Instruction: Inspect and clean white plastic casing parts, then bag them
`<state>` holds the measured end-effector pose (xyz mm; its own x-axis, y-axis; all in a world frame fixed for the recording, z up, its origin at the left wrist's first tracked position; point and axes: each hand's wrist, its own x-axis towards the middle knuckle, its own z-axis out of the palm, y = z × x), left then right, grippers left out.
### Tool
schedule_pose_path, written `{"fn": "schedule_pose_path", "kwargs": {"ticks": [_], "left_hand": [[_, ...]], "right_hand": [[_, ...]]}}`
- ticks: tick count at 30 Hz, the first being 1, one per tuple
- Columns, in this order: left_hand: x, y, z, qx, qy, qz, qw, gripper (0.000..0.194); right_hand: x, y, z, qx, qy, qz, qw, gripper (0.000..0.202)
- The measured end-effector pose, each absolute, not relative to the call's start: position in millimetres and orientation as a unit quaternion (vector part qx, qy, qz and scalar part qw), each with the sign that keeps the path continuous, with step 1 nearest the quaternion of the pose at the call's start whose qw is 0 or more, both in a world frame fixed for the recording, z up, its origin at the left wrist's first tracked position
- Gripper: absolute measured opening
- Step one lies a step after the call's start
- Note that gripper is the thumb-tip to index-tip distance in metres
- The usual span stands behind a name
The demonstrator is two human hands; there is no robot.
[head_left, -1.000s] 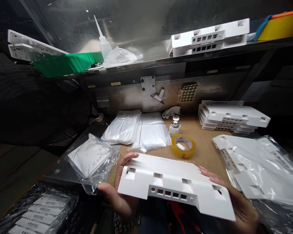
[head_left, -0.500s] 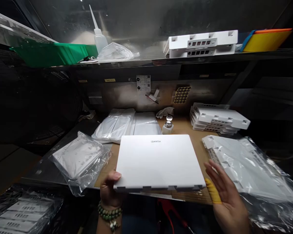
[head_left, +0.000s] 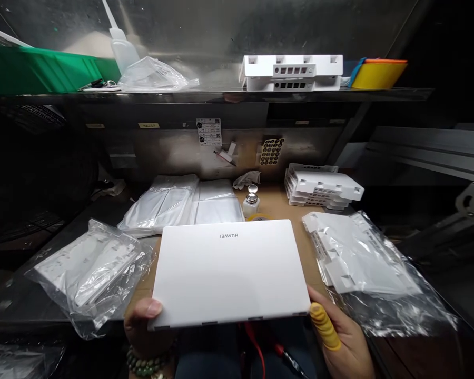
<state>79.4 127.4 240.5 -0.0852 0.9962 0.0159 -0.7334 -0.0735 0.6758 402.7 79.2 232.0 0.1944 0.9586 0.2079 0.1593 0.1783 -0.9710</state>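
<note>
A flat white plastic cover point(head_left: 231, 273) marked HUAWEI, its lettering upside down to me, is held up over the front edge of the bench. My left hand point(head_left: 146, 321), with a bead bracelet at the wrist, grips its lower left corner, thumb on top. At the lower right edge my right hand point(head_left: 335, 334) is closed on it too, a yellow cover on the thumb. The fingers beneath the cover are hidden. To the left lie white parts in a clear bag point(head_left: 95, 268); to the right, more white covers point(head_left: 351, 258) lie partly in clear plastic.
Behind the cover are stacked clear bags point(head_left: 161, 202), a pump bottle point(head_left: 251, 202) and a yellow tape roll point(head_left: 259, 217). A stack of white housings point(head_left: 324, 187) stands back right. The shelf point(head_left: 217, 96) above carries a green bin point(head_left: 43, 71) and more housings point(head_left: 294, 73).
My right hand, apart from the cover before, has closed on its right edge. The cover has come closer and lower, and my view has turned to the right.
</note>
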Motion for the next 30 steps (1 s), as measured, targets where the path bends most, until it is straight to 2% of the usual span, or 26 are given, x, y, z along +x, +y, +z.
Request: {"fn": "schedule_pose_path", "kwargs": {"ticks": [3,8,10,13,14,17,18,24,30], "left_hand": [[77.2,127.9,237.5,0.241,0.29,0.702,0.604,0.01],[76.1,126.6,232.7,0.213,0.322,0.738,0.554,0.031],[77.6,126.9,236.4,0.2,0.339,0.734,0.554,0.033],[81.5,130.7,248.3,0.195,0.417,0.673,0.579,0.018],[83.2,132.8,252.3,0.203,0.45,0.649,0.579,0.02],[88.1,137.9,257.3,0.254,0.504,0.636,0.527,0.051],[89.4,138.4,256.0,0.272,0.5,0.648,0.507,0.052],[96.0,130.5,242.7,0.406,0.397,0.686,0.455,0.024],[108.0,130.2,253.1,0.479,0.376,0.68,0.409,0.015]], "right_hand": [[401.8,78.8,234.4,-0.528,-0.524,0.358,0.564,0.03],[402.6,77.4,235.6,-0.512,-0.539,0.385,0.547,0.033],[401.8,78.0,236.0,-0.508,-0.536,0.398,0.544,0.033],[400.8,80.5,233.5,-0.497,-0.538,0.413,0.542,0.035],[401.0,81.5,231.3,-0.494,-0.54,0.415,0.54,0.036],[403.6,84.7,220.7,-0.49,-0.559,0.396,0.539,0.034],[405.0,86.1,216.7,-0.491,-0.565,0.383,0.542,0.033],[413.4,99.2,204.3,-0.489,-0.595,0.35,0.533,0.035],[418.1,108.3,194.7,-0.502,-0.588,0.346,0.532,0.032]]}}
